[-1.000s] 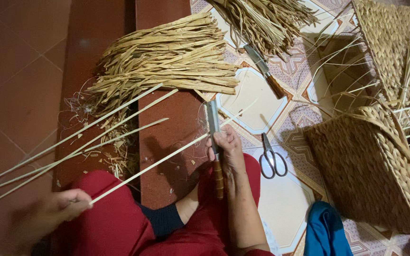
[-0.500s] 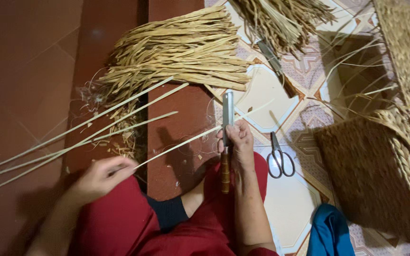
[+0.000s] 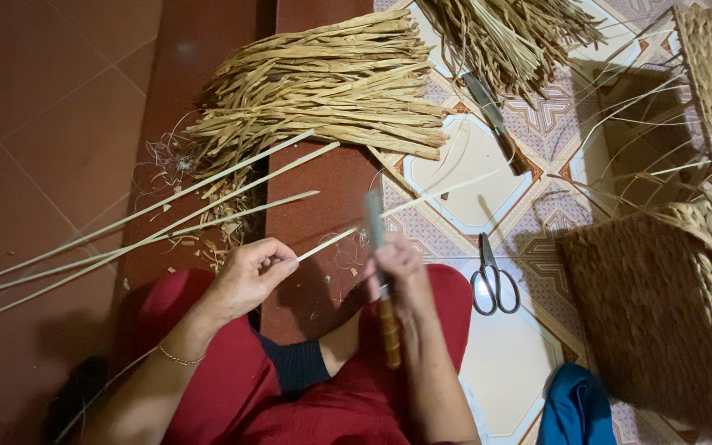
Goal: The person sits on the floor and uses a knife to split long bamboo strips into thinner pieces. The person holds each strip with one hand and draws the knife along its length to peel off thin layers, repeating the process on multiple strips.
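Head view: left hand [image 3: 249,276] pinches a cane strip [image 3: 389,210]; right hand [image 3: 397,268] grips a blurred knife [image 3: 377,247].

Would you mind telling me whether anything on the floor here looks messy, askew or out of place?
Mostly litter: thin shavings and curled fibres lie scattered on the red tiles beside the bundle of flat strips. A second knife lies loose on the patterned tiles, and scissors lie bare near the knee. Nothing looks broken.

dry matt straw bundle [image 3: 323,91], glossy tile floor [image 3: 471,165].
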